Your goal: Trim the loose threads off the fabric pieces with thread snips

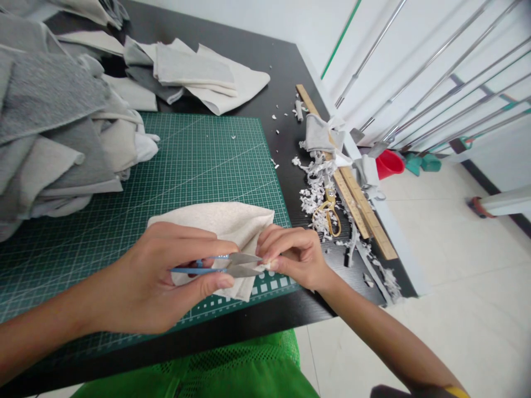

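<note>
My left hand (166, 276) is closed around blue-handled thread snips (244, 265), their two metal blades pointing right and slightly apart. The blade tips meet the edge of a cream piece of fabric (215, 218). My right hand (294, 251) pinches that fabric edge between thumb and fingers, right at the tips. Most of the cream piece lies folded on the green cutting mat (211, 166) behind and beneath my hands. Whether the blades have thread or cloth between them is too small to tell.
A large heap of grey and cream fabric pieces (70, 127) covers the mat's left. More folded pieces (199, 72) lie at the back. On the right are wooden rulers (369, 213), gold-handled scissors (329, 213) and white scraps (317, 177). The black table's edge (307, 315) runs close in front.
</note>
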`<state>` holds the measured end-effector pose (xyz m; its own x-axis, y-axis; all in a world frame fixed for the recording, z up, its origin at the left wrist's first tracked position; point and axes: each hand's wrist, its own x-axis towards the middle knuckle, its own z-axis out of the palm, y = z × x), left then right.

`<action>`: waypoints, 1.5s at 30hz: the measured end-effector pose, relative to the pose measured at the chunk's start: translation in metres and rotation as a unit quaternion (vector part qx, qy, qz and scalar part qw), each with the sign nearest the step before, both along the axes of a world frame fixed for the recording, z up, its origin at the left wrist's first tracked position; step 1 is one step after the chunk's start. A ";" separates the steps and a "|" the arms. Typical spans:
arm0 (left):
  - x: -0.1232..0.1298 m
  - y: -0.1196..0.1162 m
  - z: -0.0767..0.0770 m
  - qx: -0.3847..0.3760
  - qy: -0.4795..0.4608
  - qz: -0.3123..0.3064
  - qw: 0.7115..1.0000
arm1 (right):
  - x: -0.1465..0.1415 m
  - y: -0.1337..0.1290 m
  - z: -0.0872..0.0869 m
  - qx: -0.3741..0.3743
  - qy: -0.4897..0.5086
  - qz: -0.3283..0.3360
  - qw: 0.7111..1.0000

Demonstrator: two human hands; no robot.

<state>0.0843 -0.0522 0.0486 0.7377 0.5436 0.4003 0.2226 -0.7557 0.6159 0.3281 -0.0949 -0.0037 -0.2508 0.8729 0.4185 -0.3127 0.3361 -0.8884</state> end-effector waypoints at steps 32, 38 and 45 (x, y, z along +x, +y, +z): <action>0.020 -0.032 -0.026 0.041 -0.073 0.076 0.994 | -0.004 -0.002 -0.007 -0.100 0.073 0.056 0.991; 0.020 -0.031 -0.025 0.031 -0.071 0.073 0.994 | -0.004 -0.003 -0.008 -0.114 0.073 0.055 0.989; 0.019 -0.032 -0.024 0.008 -0.069 0.065 0.995 | -0.006 -0.004 -0.007 -0.123 0.073 0.043 0.989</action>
